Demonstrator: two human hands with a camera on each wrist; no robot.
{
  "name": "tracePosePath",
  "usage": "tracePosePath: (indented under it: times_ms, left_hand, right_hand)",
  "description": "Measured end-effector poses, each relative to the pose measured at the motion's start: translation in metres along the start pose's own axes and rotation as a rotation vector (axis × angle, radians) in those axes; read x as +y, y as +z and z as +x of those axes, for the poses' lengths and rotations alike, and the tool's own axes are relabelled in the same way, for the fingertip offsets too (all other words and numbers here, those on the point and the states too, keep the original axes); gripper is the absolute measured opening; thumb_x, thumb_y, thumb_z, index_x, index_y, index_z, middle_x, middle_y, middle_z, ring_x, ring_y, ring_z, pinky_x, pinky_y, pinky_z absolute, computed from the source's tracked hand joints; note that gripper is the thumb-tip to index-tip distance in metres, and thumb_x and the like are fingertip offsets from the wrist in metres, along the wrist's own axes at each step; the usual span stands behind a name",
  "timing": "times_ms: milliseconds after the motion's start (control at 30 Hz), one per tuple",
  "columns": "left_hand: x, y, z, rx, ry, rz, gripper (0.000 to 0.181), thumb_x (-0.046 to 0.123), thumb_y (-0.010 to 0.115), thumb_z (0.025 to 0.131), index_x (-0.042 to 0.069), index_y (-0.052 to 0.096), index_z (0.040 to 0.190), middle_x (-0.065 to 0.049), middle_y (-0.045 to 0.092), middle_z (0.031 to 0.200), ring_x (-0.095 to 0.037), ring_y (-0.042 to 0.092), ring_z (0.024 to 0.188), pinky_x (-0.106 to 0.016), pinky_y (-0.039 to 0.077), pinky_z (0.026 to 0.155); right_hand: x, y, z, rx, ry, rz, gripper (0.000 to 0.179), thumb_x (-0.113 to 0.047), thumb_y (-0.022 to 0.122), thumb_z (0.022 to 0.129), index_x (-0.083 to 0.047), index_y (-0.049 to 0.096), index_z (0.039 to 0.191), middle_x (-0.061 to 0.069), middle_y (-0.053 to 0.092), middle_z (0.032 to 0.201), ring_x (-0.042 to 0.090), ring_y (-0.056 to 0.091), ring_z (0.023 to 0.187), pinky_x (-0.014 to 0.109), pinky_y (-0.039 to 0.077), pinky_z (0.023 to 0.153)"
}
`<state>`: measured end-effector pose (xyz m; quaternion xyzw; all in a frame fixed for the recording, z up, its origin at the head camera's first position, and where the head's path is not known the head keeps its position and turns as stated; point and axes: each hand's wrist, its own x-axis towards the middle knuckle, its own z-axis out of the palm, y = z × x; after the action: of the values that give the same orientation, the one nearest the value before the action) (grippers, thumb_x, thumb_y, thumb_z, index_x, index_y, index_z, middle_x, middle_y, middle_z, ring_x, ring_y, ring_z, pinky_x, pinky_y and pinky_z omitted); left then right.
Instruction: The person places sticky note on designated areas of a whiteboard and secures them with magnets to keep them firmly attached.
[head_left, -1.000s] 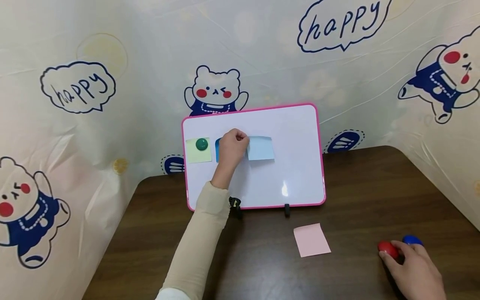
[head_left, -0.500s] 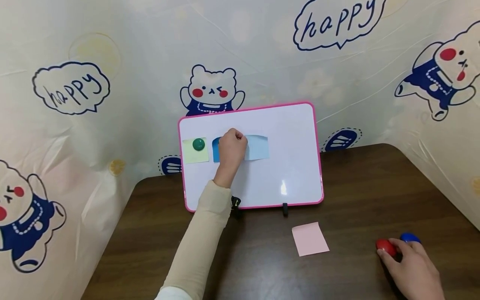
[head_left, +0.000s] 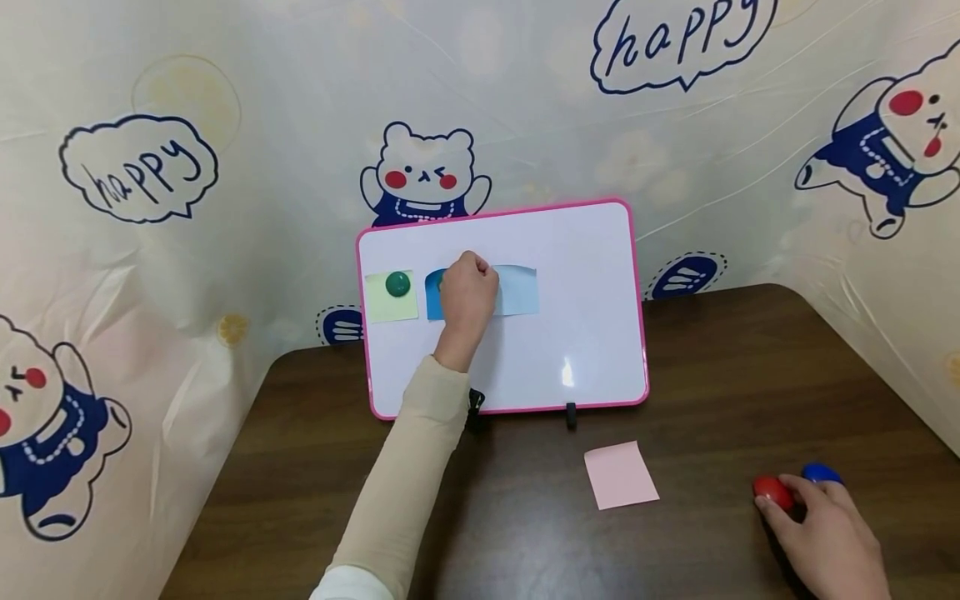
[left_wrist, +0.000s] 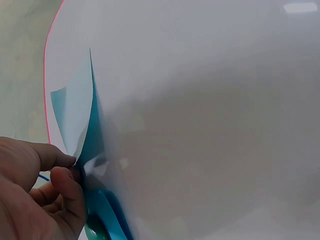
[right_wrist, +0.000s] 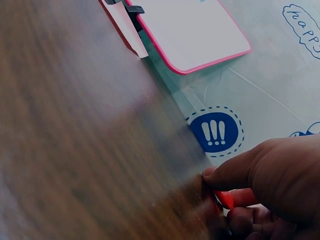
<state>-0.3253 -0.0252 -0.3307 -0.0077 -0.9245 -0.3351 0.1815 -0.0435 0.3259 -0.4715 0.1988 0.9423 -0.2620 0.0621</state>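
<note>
My left hand (head_left: pixel 470 300) pinches the left edge of a light blue sticky note (head_left: pixel 517 292) at the whiteboard (head_left: pixel 592 333). In the left wrist view this note (left_wrist: pixel 75 110) is curved, and its far end stands off the board. Left of it a darker blue note (head_left: pixel 433 302) is partly hidden by the hand; a green magnet (left_wrist: pixel 95 231) is on it. Farther left, another round green magnet (head_left: pixel 398 284) sits on a light green note (head_left: pixel 392 310). My right hand (head_left: pixel 836 533) grips a red magnet (head_left: pixel 771 491) at the table's right, with a blue magnet (head_left: pixel 822 472) just beyond its fingers.
A pink sticky note (head_left: pixel 622 476) lies on the brown wooden table (head_left: pixel 712 400) in front of the board. A black foot (head_left: pixel 572 416) supports the board's lower edge. A patterned curtain (head_left: pixel 285 183) hangs behind and along both sides.
The light blue note has shifted slightly left and its lower edge sits closer to the board. My left hand has edged a little right. The right hand stays on the red magnet.
</note>
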Motion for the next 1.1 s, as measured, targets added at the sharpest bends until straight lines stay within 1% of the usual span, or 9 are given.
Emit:
tracePosePath:
  times_ms: [233,367,467,567,700,833,900,1000,1100]
  left_hand:
    - [-0.004,0.001,-0.004,-0.005,-0.012,-0.02,0.02,0.018,0.06,0.101,0.003,0.057,0.115,-0.01,0.058,0.076,-0.024,0.059,0.071,-0.031,0.048,0.063]
    - [-0.007,0.003,-0.007,0.003,-0.003,-0.008,0.018,0.019,0.06,0.102,0.004,0.056,0.112,-0.009,0.057,0.079,-0.023,0.058,0.072,-0.031,0.048,0.063]
    - [-0.01,0.005,-0.009,0.018,0.051,0.027,0.016,0.019,0.06,0.102,0.004,0.059,0.102,-0.009,0.059,0.084,-0.023,0.058,0.074,-0.033,0.05,0.065]
    - [-0.013,0.007,-0.012,0.008,0.1,0.053,0.017,0.021,0.06,0.102,0.004,0.062,0.102,-0.01,0.062,0.09,-0.023,0.059,0.077,-0.034,0.053,0.067]
    - [-0.017,0.008,-0.018,-0.035,0.146,0.062,0.025,0.022,0.061,0.102,0.003,0.064,0.118,-0.01,0.065,0.104,-0.021,0.06,0.081,-0.033,0.055,0.071]
    - [-0.019,0.007,-0.026,-0.059,0.21,0.11,0.036,0.019,0.061,0.101,0.002,0.061,0.134,-0.013,0.063,0.114,-0.02,0.059,0.078,-0.031,0.053,0.062]
    - [-0.019,0.006,-0.03,-0.06,0.257,0.151,0.04,0.017,0.06,0.101,0.002,0.059,0.138,-0.015,0.06,0.116,-0.02,0.059,0.075,-0.031,0.051,0.056]
    - [-0.02,0.006,-0.036,-0.052,0.321,0.208,0.044,0.015,0.061,0.101,0.0,0.055,0.142,-0.017,0.057,0.121,-0.019,0.06,0.074,-0.029,0.051,0.054]
    - [-0.021,0.008,-0.037,-0.053,0.338,0.229,0.047,0.015,0.062,0.101,0.0,0.052,0.145,-0.017,0.055,0.12,-0.018,0.059,0.071,-0.028,0.05,0.054]
  right_hand:
    - [-0.002,0.001,-0.001,0.014,0.0,-0.013,0.068,-0.043,0.066,0.097,0.014,0.051,0.131,0.034,0.045,0.113,0.045,0.055,0.097,0.058,0.046,0.074]
    - [-0.003,0.002,-0.002,0.017,0.004,-0.021,0.067,-0.042,0.066,0.097,0.014,0.051,0.13,0.034,0.046,0.112,0.045,0.055,0.095,0.058,0.046,0.074]
    - [-0.004,0.002,-0.003,0.019,0.019,-0.022,0.067,-0.042,0.066,0.097,0.014,0.051,0.13,0.034,0.045,0.112,0.045,0.055,0.095,0.059,0.046,0.075]
    - [-0.006,0.003,-0.004,0.017,0.037,-0.024,0.067,-0.042,0.067,0.096,0.013,0.051,0.13,0.035,0.044,0.114,0.045,0.054,0.096,0.059,0.046,0.077]
    - [-0.007,0.003,-0.005,0.01,0.047,-0.027,0.067,-0.042,0.066,0.097,0.013,0.051,0.131,0.035,0.043,0.116,0.047,0.054,0.098,0.06,0.046,0.078]
    - [-0.009,0.002,-0.006,0.007,0.058,-0.024,0.068,-0.043,0.065,0.097,0.013,0.05,0.132,0.036,0.042,0.118,0.049,0.053,0.1,0.061,0.045,0.079]
    - [-0.009,0.002,-0.006,0.009,0.062,-0.024,0.068,-0.044,0.065,0.098,0.013,0.05,0.132,0.036,0.042,0.118,0.05,0.052,0.101,0.061,0.045,0.08]
    - [-0.009,0.002,-0.005,0.014,0.06,-0.025,0.069,-0.045,0.064,0.098,0.013,0.05,0.132,0.036,0.042,0.119,0.05,0.052,0.102,0.062,0.045,0.08]
    - [-0.009,0.002,-0.005,0.015,0.058,-0.026,0.069,-0.046,0.063,0.098,0.013,0.05,0.132,0.036,0.042,0.12,0.051,0.052,0.103,0.062,0.045,0.081]
